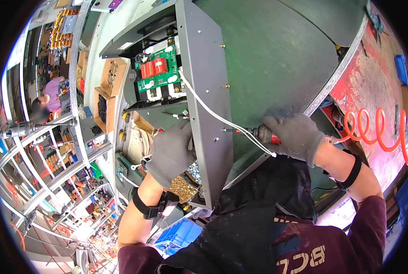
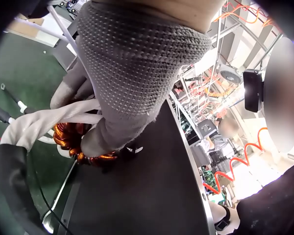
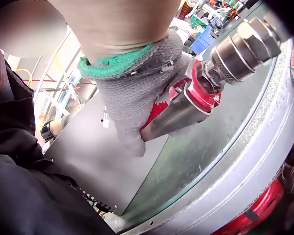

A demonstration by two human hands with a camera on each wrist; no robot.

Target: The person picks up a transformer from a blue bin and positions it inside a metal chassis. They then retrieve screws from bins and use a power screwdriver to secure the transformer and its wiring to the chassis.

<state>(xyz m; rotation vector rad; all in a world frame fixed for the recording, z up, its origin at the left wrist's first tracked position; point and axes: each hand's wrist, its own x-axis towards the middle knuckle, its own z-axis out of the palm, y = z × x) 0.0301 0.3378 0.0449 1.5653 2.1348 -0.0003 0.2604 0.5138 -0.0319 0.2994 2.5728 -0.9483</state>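
Observation:
A dark grey metal case (image 1: 208, 96) stands on the green bench, its open side holding a green circuit board (image 1: 172, 64) with red components. Inside the case, my gloved left hand (image 1: 170, 150) grips a copper-wound coil (image 2: 64, 137) against the inner face of the panel. My gloved right hand (image 1: 300, 137) is wrapped round an air screwdriver (image 1: 262, 134), seen from behind as a red and metal body (image 3: 174, 120). Its bit points at the panel's outer face, close to a small screw. White wires (image 1: 208, 109) come over the panel edge and cross in front of the bit.
A red coiled air hose (image 1: 381, 132) runs right from the screwdriver. Cardboard boxes (image 1: 102, 125) of small parts stand left of the case, with brass-coloured hardware (image 1: 182, 189) near my left wrist. A blue crate (image 1: 181, 233) sits below. The bench's metal edge (image 1: 336, 75) curves along the right.

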